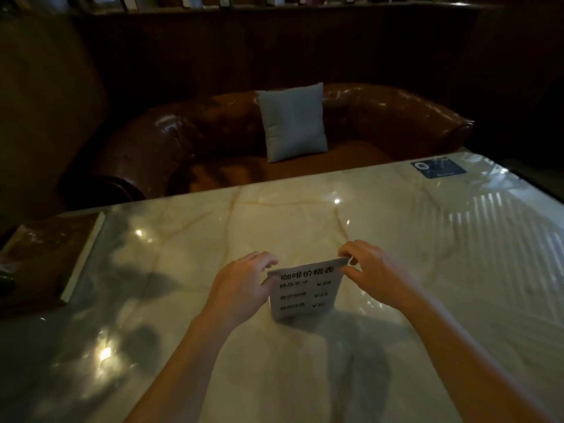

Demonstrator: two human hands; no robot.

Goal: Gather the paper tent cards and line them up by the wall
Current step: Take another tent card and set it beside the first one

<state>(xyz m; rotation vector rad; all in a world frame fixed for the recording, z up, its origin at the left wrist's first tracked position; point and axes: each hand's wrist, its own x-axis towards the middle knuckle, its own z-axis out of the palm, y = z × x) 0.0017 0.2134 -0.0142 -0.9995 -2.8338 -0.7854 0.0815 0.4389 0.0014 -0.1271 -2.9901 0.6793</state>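
A white paper tent card (306, 293) printed with dark Chinese text stands near the front middle of a glossy, veined marble table (427, 254); the left hand (241, 288) curls around its left edge, the right hand (370, 270) pinches its top right corner between thumb and fingertips; beyond, a smooth brown leather sofa (381, 117) holds a square grey cushion (293, 122).

Card (306, 293) standing on the counter (396, 270) near its front, left hand (241, 285) at its left edge, right hand (370, 270) at its top right corner, book (52, 251) far left, sticker (438, 168) far right corner, sofa (183, 138) behind the counter, cushion (293, 122) on the sofa.
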